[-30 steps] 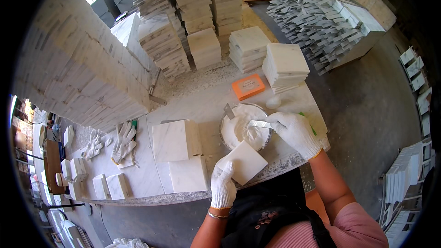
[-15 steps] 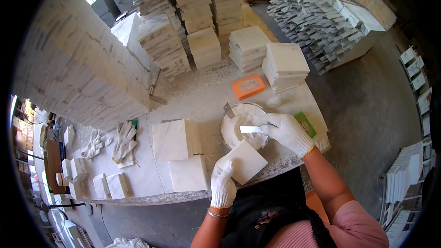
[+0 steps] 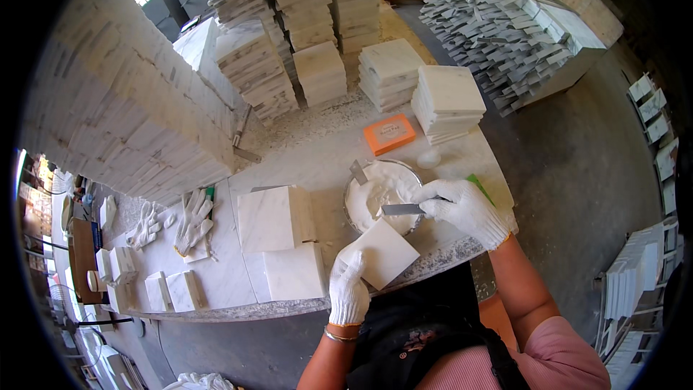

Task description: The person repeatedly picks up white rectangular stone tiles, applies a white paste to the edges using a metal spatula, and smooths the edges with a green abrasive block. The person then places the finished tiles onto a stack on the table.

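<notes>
My left hand [image 3: 349, 287], in a white knit glove, grips a square white marble tile [image 3: 388, 254] by its left corner at the table's front edge. In my gloved right hand [image 3: 460, 206] is a putty knife [image 3: 403, 209], its flat metal blade pointing left above a round bowl [image 3: 348, 215]. White paste [image 3: 393, 186] fills the bowl, and a small dab of it shows at the blade's tip. A second metal blade [image 3: 358, 172] leans on the bowl's left rim. The tile lies just in front of the bowl.
Two short tile stacks [image 3: 274, 218] stand left of the bowl. Behind it are an orange box [image 3: 389, 134] and more stacked tiles [image 3: 449, 94]. Tall marble stacks [image 3: 123, 87] rise at the left. Loose gloves [image 3: 193, 224] lie on the table. A green box [image 3: 479, 186] is partly behind my right hand.
My right hand has moved slightly right and turned the putty knife, so its blade now looks dark instead of bright white. My left hand and the tile have barely moved.
</notes>
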Demonstrator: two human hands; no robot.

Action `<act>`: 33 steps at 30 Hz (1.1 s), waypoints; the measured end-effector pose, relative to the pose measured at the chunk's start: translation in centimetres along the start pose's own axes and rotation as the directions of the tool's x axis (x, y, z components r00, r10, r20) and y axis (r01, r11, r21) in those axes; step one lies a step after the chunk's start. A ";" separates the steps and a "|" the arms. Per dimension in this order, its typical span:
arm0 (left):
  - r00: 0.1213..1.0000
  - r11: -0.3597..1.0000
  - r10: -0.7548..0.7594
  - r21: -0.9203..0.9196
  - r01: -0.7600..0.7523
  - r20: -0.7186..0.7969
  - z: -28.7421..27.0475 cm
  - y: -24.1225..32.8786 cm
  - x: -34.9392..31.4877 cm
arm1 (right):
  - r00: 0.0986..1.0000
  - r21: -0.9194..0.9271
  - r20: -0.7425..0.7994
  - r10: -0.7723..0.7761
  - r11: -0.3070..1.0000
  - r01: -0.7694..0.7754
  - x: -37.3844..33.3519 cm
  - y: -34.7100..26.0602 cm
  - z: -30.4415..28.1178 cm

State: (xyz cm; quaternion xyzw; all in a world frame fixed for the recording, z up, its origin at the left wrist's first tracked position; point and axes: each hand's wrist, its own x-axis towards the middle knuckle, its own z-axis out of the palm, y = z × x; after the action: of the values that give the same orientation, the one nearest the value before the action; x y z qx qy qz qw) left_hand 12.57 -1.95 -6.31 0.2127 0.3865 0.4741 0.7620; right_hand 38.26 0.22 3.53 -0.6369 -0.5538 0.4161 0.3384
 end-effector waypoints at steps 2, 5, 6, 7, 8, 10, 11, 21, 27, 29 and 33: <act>1.000 1.000 0.001 -0.004 -0.001 0.002 0.0 0.0 0.0 | 1.000 0.018 0.000 -0.011 1.000 0.011 -0.2 0.0 0.1; 1.000 1.000 0.009 0.010 -0.009 -0.004 -0.3 -0.2 0.1 | 0.999 -0.026 -0.006 -0.036 0.999 0.035 -0.3 0.0 0.2; 1.000 1.000 0.007 0.012 -0.007 -0.006 -0.3 -0.2 0.1 | 0.998 -0.052 -0.010 -0.057 0.997 0.057 -0.3 0.1 0.3; 1.000 1.000 0.005 0.014 -0.005 -0.009 -0.4 -0.2 0.1 | 0.997 -0.078 -0.013 -0.079 0.994 0.078 -0.3 0.2 0.3; 1.000 1.000 0.003 0.016 -0.003 -0.012 -0.4 -0.2 0.1 | 0.995 -0.104 -0.015 -0.101 0.990 0.099 -0.3 0.2 0.4; 1.000 1.000 0.005 0.014 -0.005 -0.009 -0.3 -0.2 0.1 | 0.986 -0.161 -0.028 -0.167 0.974 0.161 -0.5 -0.2 0.3; 1.000 1.000 0.006 0.012 -0.006 -0.008 -0.3 -0.2 0.1 | 0.979 -0.190 -0.032 -0.201 0.963 0.191 -0.5 -0.3 0.3; 1.000 1.000 -0.008 0.001 0.008 -0.016 -0.3 -0.2 0.1 | 0.940 -0.272 -0.113 -0.322 0.920 0.283 -0.6 0.4 0.5; 1.000 1.000 -0.009 0.000 0.009 -0.022 -0.5 -0.3 0.1 | 0.989 -0.055 -0.079 -0.129 0.991 0.125 -1.1 0.4 0.4; 1.000 1.000 -0.013 -0.006 0.013 -0.018 -0.5 -0.3 0.2 | 0.998 0.042 -0.047 -0.028 0.999 0.030 -1.2 0.7 0.5; 1.000 1.000 -0.012 -0.002 0.012 -0.012 -0.4 -0.2 0.1 | 0.999 0.025 -0.036 0.002 1.000 -0.001 -1.5 1.0 0.7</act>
State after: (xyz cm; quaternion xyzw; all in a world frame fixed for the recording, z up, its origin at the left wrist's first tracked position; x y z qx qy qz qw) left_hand 12.41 -1.94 -6.73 0.2067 0.3916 0.4712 0.7629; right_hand 37.96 -1.41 2.54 -0.6405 -0.5421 0.4114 0.3560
